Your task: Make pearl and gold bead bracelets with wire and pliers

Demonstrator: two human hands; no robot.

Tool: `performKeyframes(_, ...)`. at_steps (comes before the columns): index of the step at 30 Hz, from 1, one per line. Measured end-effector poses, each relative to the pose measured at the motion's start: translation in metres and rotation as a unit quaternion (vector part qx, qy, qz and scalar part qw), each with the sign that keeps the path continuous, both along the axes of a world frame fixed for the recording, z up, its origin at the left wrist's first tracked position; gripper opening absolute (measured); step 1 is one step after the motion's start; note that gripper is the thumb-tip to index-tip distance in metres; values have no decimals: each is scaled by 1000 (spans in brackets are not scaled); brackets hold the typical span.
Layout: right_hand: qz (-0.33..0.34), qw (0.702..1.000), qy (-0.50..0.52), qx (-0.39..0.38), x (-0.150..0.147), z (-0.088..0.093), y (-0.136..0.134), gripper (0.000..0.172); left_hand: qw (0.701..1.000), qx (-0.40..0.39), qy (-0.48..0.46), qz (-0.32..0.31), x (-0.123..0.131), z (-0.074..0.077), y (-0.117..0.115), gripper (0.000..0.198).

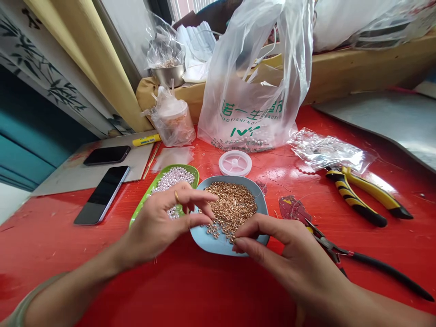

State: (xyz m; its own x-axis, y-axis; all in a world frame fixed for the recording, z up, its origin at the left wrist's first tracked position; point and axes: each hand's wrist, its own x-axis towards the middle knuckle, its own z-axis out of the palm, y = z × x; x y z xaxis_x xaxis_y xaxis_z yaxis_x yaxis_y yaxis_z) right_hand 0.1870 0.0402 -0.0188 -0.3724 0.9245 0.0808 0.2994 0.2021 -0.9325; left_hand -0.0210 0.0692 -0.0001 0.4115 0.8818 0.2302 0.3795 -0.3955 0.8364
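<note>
A light blue dish holds a heap of small gold beads, with some thin gold pins on top. My left hand, wearing a gold ring, is over the dish's left side. Its thumb and a finger come together while the index finger reaches out above them; anything between them is too small to name. At the dish's front right, my right hand pinches thumb and index finger beside the beads. What it grips there I cannot make out. Partly behind my left hand lies a green tray of pale pearl beads.
Pliers with yellow-black handles and thin black-handled pliers lie right. A clear spool sits behind the dish. Two phones rest left. A plastic bag, a wrapped cup and a bead packet stand behind.
</note>
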Motion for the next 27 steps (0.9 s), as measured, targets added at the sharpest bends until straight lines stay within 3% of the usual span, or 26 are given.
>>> performKeyframes(3,-6,1000,9,-7,0,-1,0,13,992,-24,59,109,-19,9,16,13)
performKeyframes(5,-7,1000,11,-6,1,-2,0,12,976,-24,174,131,-31,15,26,12)
performKeyframes(9,-10,1000,10,3,2,-5,0,12,940,-45,324,95,-42,17,34,15)
performKeyframes(17,-8,1000,-11,5,2,-5,-1,13,916,8,397,59,-37,4,36,15)
performKeyframes(27,-7,1000,-4,17,3,-6,-2,13,878,-6,475,52,-42,7,36,15)
